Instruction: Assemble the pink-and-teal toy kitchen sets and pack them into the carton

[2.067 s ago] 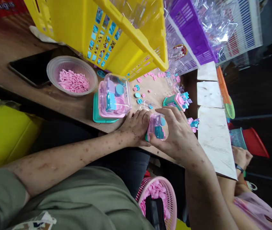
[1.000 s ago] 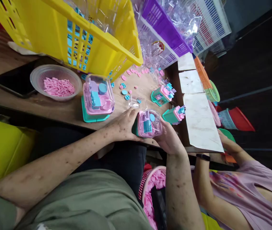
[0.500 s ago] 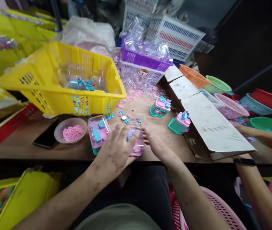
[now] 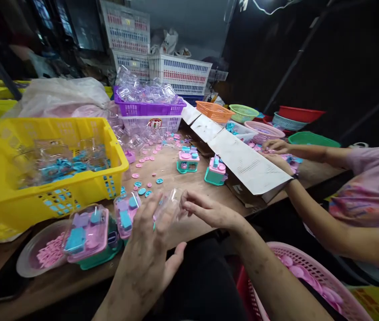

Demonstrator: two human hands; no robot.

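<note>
My left hand (image 4: 144,254) is open, its fingers stretched and thumb apart, beside a small pink-and-teal toy kitchen (image 4: 126,213) that it partly hides. My right hand (image 4: 211,211) has its fingers closed at the edge of a clear plastic cover (image 4: 172,204), just above the table. The cover lies between the two hands, and my left fingers overlap its near side. A covered toy kitchen (image 4: 89,236) stands at the left. Two uncovered ones, a nearer toy (image 4: 215,171) and a farther toy (image 4: 188,160), stand upright beyond my right hand.
A yellow basket (image 4: 59,196) of blue parts and clear covers stands left, behind a bowl (image 4: 25,258) of pink pieces. Small pink and blue pieces lie on the table (image 4: 189,232). A cardboard divider (image 4: 239,160) runs along the right; beyond it a co-worker's hands (image 4: 276,151) handle parts.
The covered toy that both hands held now stands beside the other covered one at left. My left hand has opened; my right hand has moved to a clear cover. The view has tilted up.
</note>
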